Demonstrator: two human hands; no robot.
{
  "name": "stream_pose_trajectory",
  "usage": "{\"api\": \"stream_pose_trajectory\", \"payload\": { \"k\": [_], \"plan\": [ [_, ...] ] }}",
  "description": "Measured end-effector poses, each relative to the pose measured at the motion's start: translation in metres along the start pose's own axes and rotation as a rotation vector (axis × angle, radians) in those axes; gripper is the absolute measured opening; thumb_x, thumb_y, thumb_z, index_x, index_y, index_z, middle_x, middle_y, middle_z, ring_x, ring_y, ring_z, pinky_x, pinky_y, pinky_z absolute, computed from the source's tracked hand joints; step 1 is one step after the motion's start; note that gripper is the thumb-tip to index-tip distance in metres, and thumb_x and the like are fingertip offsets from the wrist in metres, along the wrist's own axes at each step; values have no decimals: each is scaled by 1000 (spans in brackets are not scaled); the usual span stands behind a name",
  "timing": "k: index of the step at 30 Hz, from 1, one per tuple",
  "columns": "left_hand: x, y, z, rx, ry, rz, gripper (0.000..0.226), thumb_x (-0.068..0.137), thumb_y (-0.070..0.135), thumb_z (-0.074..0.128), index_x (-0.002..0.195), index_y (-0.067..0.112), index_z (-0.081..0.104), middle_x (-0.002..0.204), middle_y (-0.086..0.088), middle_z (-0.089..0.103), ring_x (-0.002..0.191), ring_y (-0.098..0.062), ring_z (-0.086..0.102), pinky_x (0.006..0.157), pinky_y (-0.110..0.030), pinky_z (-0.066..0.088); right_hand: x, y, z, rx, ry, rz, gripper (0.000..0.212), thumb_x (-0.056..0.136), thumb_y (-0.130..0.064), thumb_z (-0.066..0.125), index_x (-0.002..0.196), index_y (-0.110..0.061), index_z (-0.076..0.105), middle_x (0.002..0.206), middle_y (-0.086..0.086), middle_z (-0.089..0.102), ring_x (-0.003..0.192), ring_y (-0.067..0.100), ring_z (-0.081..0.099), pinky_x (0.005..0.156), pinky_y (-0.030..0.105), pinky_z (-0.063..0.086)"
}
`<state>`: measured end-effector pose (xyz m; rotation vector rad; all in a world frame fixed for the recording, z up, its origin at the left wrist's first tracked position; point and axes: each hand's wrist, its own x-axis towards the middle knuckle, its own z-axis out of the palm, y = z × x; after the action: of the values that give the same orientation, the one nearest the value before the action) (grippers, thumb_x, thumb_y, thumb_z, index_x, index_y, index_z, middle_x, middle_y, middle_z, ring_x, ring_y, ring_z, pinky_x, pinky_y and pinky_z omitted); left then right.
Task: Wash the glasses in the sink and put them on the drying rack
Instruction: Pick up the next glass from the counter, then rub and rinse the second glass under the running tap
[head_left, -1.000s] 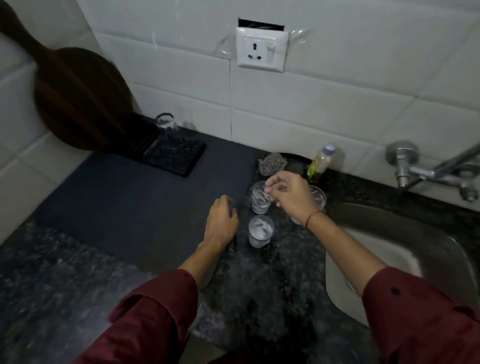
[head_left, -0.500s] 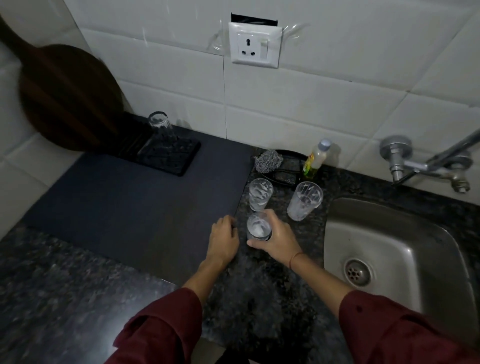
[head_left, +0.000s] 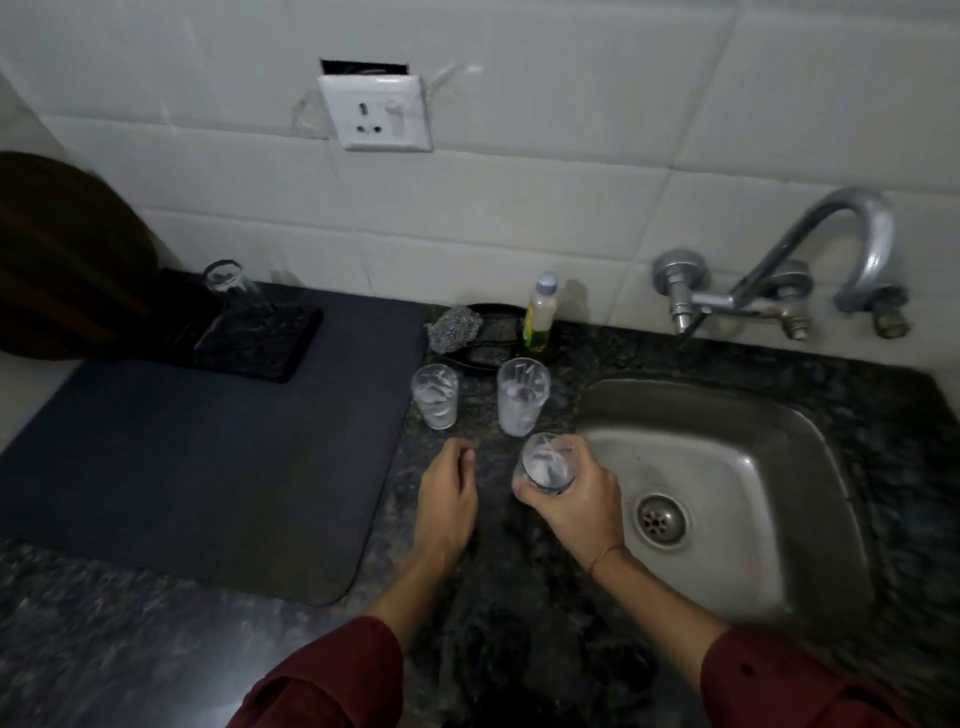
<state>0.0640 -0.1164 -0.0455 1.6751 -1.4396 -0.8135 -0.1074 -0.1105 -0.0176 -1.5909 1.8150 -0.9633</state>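
- Head view is showing the right hand (head_left: 576, 499) gripping a soapy glass (head_left: 546, 461), fingers (head_left: 524, 491) curling round its lower wall, mouth facing up and long axis standing roughly upright.
- That glass is being held just beside the left rim of the sink (head_left: 727, 441). The basin is lying to its right, with the tap (head_left: 862, 244) beyond, toward the bench's back-right corner.
- Left hand (head_left: 447, 499) is resting on the bench (head_left: 519, 597), fingers loosely curled, holding nothing.
- Rinsing is likely falling to the right hand, which is sitting nearer the sink.
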Motion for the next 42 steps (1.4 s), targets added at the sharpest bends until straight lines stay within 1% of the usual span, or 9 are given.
{"api": "stream_pose_trajectory", "payload": {
  "k": [7, 11, 15, 19, 24, 33, 36, 39, 42],
  "plan": [
    [-14, 78, 98, -43, -89, 66, 11, 108, 28, 46, 108, 21, 54, 96, 3, 63, 89, -13, 61, 74, -33, 44, 24, 56, -94, 53, 202, 130, 56, 61, -43, 91, 104, -24, 62, 98, -3, 74, 91, 23, 71, 75, 40, 57],
    [9, 133, 149, -29, -118, 91, 26, 108, 28, 48, 129, 13, 55, 122, -2, 63, 113, -19, 61, 95, -36, 49, 46, 75, -140, 70, 242, 126, 54, 62, -34, 92, 104, -24, 60, 97, -9, 69, 90, 17, 68, 75, 30, 54],
    [54, 190, 191, 47, -123, 125, 44, 106, 24, 52, 143, 3, 43, 125, -19, 58, 115, -30, 55, 94, -35, 43, 72, 89, -170, 77, 222, 86, 54, 60, -39, 90, 102, -26, 59, 95, -9, 71, 88, 15, 69, 73, 34, 56],
    [89, 228, 216, 44, -99, 58, 34, 105, 26, 52, 127, 1, 46, 115, -23, 60, 103, -36, 60, 82, -40, 48, 90, 92, -186, 84, 209, 81, 56, 62, -42, 90, 105, -24, 59, 97, -5, 73, 89, 16, 70, 74, 36, 57],
    [106, 244, 226, 44, -55, 5, 25, 110, 31, 38, 100, 10, 47, 98, -14, 61, 87, -31, 59, 70, -34, 38, 105, 91, -192, 134, 202, 98, 57, 61, -52, 84, 104, -25, 59, 93, -5, 73, 86, 15, 70, 72, 36, 58],
    [114, 239, 222, 40, -13, -53, 30, 111, 25, 33, 95, 8, 51, 79, 1, 53, 67, -14, 51, 55, -33, 36, 113, 86, -183, 147, 258, 152, 63, 58, -55, 84, 105, -22, 60, 94, -5, 73, 86, 14, 69, 72, 33, 56],
    [116, 233, 219, -7, -19, -23, 33, 111, 25, 35, 93, 6, 54, 79, -3, 55, 67, -17, 52, 56, -35, 36, 114, 86, -182, 140, 265, 148, 59, 59, -47, 89, 103, -23, 59, 93, -6, 71, 85, 14, 68, 71, 33, 57],
    [112, 230, 217, -124, -23, -6, 34, 110, 29, 39, 97, 6, 59, 78, 0, 58, 69, -14, 54, 63, -34, 40, 116, 87, -181, 127, 265, 152, 57, 59, -36, 92, 103, -24, 58, 94, -9, 71, 86, 12, 68, 71, 30, 57],
    [98, 208, 221, -351, -103, -147, 50, 104, 55, 47, 128, 14, 60, 113, 0, 68, 101, -11, 64, 92, -30, 51, 114, 88, -182, 172, 260, 147, 55, 60, -36, 90, 103, -26, 59, 94, -13, 69, 85, 4, 67, 72, 25, 56]
  ]
}}
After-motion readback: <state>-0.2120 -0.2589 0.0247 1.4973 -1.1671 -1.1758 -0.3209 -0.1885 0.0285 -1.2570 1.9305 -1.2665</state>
